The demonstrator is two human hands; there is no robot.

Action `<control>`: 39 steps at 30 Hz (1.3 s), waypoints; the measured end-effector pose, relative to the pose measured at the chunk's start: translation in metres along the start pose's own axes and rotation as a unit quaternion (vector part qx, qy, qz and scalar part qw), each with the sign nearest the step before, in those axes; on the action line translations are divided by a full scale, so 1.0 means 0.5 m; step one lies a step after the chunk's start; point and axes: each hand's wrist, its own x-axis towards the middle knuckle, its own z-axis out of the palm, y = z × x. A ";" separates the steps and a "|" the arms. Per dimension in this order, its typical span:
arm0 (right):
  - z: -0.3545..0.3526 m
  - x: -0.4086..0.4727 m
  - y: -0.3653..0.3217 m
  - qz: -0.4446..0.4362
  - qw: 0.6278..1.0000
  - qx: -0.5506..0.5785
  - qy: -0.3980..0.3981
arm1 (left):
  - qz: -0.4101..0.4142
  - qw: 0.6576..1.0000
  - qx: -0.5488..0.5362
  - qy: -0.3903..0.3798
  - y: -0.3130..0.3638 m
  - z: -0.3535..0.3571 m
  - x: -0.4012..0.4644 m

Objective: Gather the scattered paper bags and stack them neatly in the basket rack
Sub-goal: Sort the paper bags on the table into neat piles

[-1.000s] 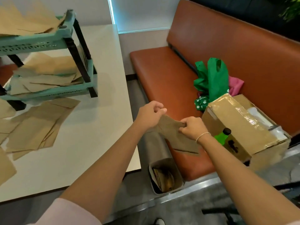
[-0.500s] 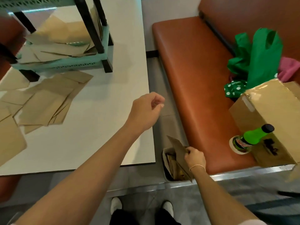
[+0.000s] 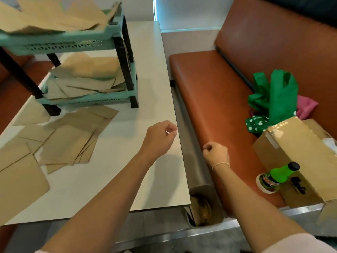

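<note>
Several flat brown paper bags (image 3: pixel 69 137) lie scattered on the white table (image 3: pixel 149 84), left of my hands. The teal two-tier basket rack (image 3: pixel 102 42) stands at the table's far left, with paper bags piled loosely on both tiers. My left hand (image 3: pixel 160 137) hovers over the table's right edge, fingers loosely curled, holding nothing. My right hand (image 3: pixel 217 154) hangs over the gap between table and bench, fingers loosely curled and empty. Below it a grey bin (image 3: pixel 217 214) on the floor holds crumpled brown paper.
An orange bench (image 3: pixel 209 92) runs along the right. On it sit green and pink cloth bags (image 3: pixel 279 95), a cardboard box (image 3: pixel 299 152) and a green bottle (image 3: pixel 279 176) standing in a tape roll. The table edge lies between my hands.
My right hand has let go of the brown paper bag it held at the bin and risen, empty. My left hand has stayed over the table edge. The view has tilted up.
</note>
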 end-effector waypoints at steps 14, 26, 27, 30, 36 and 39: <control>-0.008 -0.001 -0.393 -0.194 0.981 -0.009 0.009 | -0.313 0.925 0.189 0.106 -0.313 -0.301 0.045; 0.089 -0.052 -0.449 -0.163 0.979 -0.065 -0.100 | -0.396 0.878 0.269 0.033 -0.400 -0.372 0.038; 0.092 -0.056 -0.453 -0.165 0.978 -0.071 -0.104 | -0.389 0.876 0.282 0.040 -0.399 -0.371 0.037; 0.093 -0.063 -0.464 -0.173 0.976 -0.080 -0.109 | -0.364 0.881 0.293 0.068 -0.393 -0.368 0.035; 0.092 -0.069 -0.498 -0.199 0.972 -0.071 -0.108 | -0.321 0.911 0.258 0.019 -0.329 -0.411 0.051; 0.093 -0.076 -0.526 -0.229 0.967 -0.051 -0.097 | -0.274 0.912 0.298 -0.066 -0.276 -0.467 0.048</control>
